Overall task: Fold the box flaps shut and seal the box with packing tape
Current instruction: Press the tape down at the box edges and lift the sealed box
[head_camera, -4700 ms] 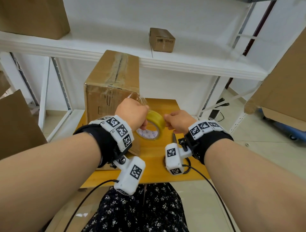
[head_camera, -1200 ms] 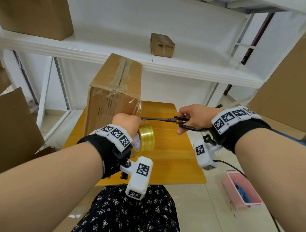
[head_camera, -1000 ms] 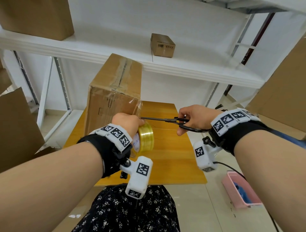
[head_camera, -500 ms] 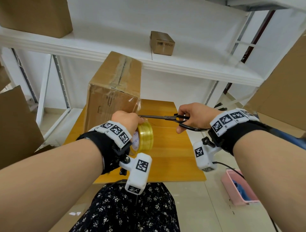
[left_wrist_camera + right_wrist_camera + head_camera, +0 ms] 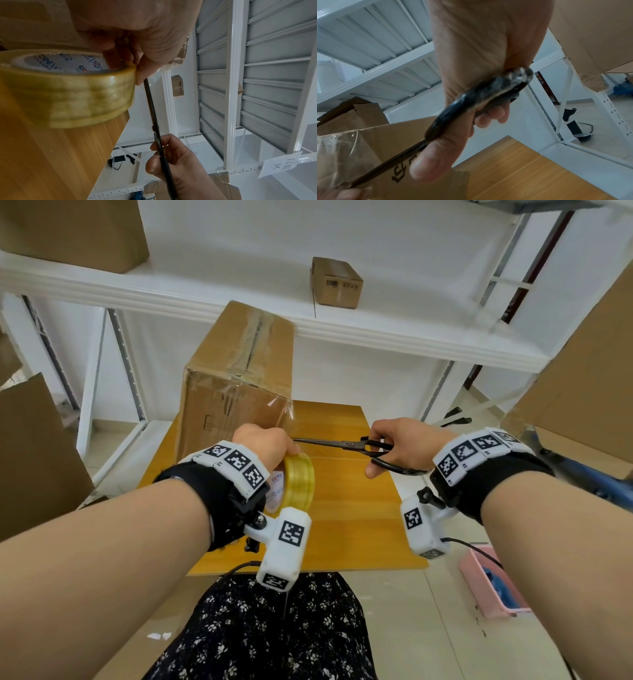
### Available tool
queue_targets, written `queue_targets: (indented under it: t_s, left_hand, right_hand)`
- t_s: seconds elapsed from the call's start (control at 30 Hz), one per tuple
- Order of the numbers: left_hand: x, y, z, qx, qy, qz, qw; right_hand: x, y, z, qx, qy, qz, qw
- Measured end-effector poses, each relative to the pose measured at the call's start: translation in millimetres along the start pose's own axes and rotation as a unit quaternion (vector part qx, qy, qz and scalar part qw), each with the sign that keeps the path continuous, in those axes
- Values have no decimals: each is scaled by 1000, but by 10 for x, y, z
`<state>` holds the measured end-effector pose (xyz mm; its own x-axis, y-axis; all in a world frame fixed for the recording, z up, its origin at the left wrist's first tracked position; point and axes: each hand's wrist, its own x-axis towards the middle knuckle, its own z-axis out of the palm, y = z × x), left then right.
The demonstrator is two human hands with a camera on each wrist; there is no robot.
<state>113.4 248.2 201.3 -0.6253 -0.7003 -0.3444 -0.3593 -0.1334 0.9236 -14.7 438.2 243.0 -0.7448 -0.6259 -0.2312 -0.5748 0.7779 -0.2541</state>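
A tall cardboard box (image 5: 239,378) stands on the wooden table (image 5: 352,508), its top flaps closed under a crinkled strip of clear tape. My left hand (image 5: 263,445) grips a yellowish roll of packing tape (image 5: 298,484) just in front of the box; a clear strip runs from the roll up to the box's near corner. My right hand (image 5: 400,446) holds black scissors (image 5: 342,444) by the handles, blades pointing left, tips at my left fingers. In the left wrist view the tape roll (image 5: 68,88) and the scissors (image 5: 154,119) meet at my thumb. The right wrist view shows the scissors' handle (image 5: 479,97).
A white shelf (image 5: 376,333) runs behind and above the box, carrying a small carton (image 5: 335,284) and a large one (image 5: 75,231). Cardboard sheets lean at the left (image 5: 30,453) and right (image 5: 582,378). A pink bin (image 5: 493,587) sits on the floor right of the table.
Earlier both hands were on the tape roll. My right hand then held the scissors. Over the last second the blades stay at the tape strip beside my left hand, almost unmoved.
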Motion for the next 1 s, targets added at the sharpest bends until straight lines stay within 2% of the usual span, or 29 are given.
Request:
queue_targets:
  t_s: [0.3, 0.47, 0.73, 1.0]
  left_hand:
    - [16, -30, -8, 9, -15, -8, 1000]
    - [14, -23, 17, 25, -7, -8, 1000]
    - [4, -3, 9, 43, -6, -11, 999]
    - [73, -112, 10, 81, -30, -20, 996]
  right_hand:
    - [-71, 110, -18, 17, -40, 28, 999]
    - [-94, 108, -17, 19, -51, 20, 998]
    - [4, -24, -8, 23, -38, -9, 999]
    - [28, 69, 84, 17, -54, 9, 998]
